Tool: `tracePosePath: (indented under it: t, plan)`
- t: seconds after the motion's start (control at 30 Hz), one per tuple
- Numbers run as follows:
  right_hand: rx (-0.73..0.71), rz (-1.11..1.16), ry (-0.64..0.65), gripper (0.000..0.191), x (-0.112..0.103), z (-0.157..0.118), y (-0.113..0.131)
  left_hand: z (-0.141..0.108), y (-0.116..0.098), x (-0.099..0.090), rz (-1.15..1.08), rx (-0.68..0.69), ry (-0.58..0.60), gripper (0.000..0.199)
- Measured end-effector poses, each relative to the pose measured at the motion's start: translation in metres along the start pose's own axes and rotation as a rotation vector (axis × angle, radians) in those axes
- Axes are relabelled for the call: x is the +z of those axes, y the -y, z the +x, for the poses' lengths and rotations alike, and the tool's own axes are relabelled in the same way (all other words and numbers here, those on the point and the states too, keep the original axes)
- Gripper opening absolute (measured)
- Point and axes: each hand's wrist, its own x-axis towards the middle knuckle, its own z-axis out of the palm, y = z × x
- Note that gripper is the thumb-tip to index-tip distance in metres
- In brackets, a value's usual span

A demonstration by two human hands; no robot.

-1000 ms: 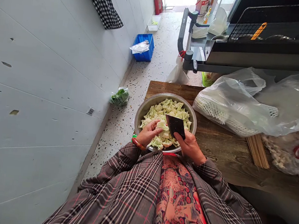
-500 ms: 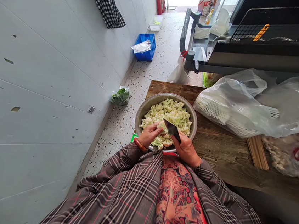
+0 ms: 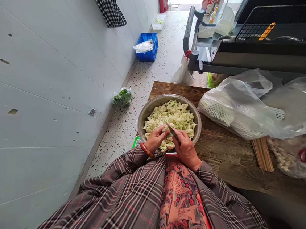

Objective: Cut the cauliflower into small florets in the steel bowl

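A round metal bowl (image 3: 143, 117) full of cut cauliflower florets (image 3: 179, 113) stands on the wooden table, close to my body. Over its near side, my left hand (image 3: 155, 138) is closed on a small cauliflower piece (image 3: 168, 127), thumb and fingers pinching it. My right hand (image 3: 186, 149) grips a knife (image 3: 171, 130) by its handle, which the fingers mostly hide. The blade points up and left, its edge at the piece in my left hand. Both hands nearly touch each other.
Right of the bowl, clear plastic bags (image 3: 241, 102) hold something in white foam netting. Wooden sticks (image 3: 263, 153) lie nearer me on the table (image 3: 220, 154). A grey cart (image 3: 189, 31) stands beyond. Along the left wall are bagged greens (image 3: 122, 97) and a blue crate (image 3: 148, 55).
The knife has turned from showing its broad face to a narrower profile. My right hand has rotated with it, while my left hand has shifted slightly right, still holding the cauliflower piece.
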Motion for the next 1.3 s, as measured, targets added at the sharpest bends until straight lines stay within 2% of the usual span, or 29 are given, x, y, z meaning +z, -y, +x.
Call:
tracePosePath:
  t: [0.17,0.3,0.43,0.57,0.67,0.73,0.83,0.9,0.97,1.03,1.13,1.23,1.3]
  plan:
    - [0.023,-0.005,-0.039,0.019,0.002,0.002,-0.001,0.001,0.002,0.001,0.048,0.033,0.016,0.054]
    - [0.056,-0.017,-0.079,0.016,0.005,0.003,-0.004,0.003,0.005,0.005,-0.061,-0.005,0.058,0.059]
    - [0.049,0.072,-0.083,0.016,0.004,0.003,-0.004,0.007,0.007,0.003,-0.197,-0.056,0.095,0.059]
    - [0.086,0.122,-0.061,0.021,0.001,0.002,-0.006,0.007,0.008,0.000,-0.167,-0.061,0.103,0.045]
    - [0.166,0.092,-0.113,0.027,-0.003,0.000,-0.015,0.003,0.007,-0.006,-0.170,-0.173,0.123,0.039]
    - [0.247,0.074,-0.184,0.031,-0.007,-0.001,-0.023,0.003,0.005,-0.015,-0.218,-0.243,0.074,0.040]
    - [0.382,0.148,-0.253,0.038,-0.011,0.003,-0.033,0.013,0.003,-0.036,-0.241,-0.276,-0.146,0.033]
    - [0.440,0.254,-0.270,0.042,-0.011,0.008,-0.036,0.026,0.002,-0.051,-0.219,-0.226,-0.324,0.031]
    - [0.466,0.358,-0.276,0.043,-0.009,0.015,-0.035,0.041,0.002,-0.065,-0.210,-0.171,-0.391,0.038]
    - [0.485,0.453,-0.282,0.042,-0.006,0.019,-0.034,0.054,0.005,-0.076,-0.138,-0.148,-0.393,0.046]
    - [0.550,0.575,-0.285,0.042,-0.003,0.019,-0.034,0.061,0.017,-0.089,0.189,-0.108,-0.365,0.051]
    - [0.620,0.605,-0.292,0.045,-0.002,0.010,-0.036,0.058,0.038,-0.097,0.542,-0.076,-0.264,0.048]
    - [0.650,0.605,-0.288,0.048,-0.001,0.002,-0.038,0.055,0.053,-0.097,0.602,-0.077,-0.209,0.049]
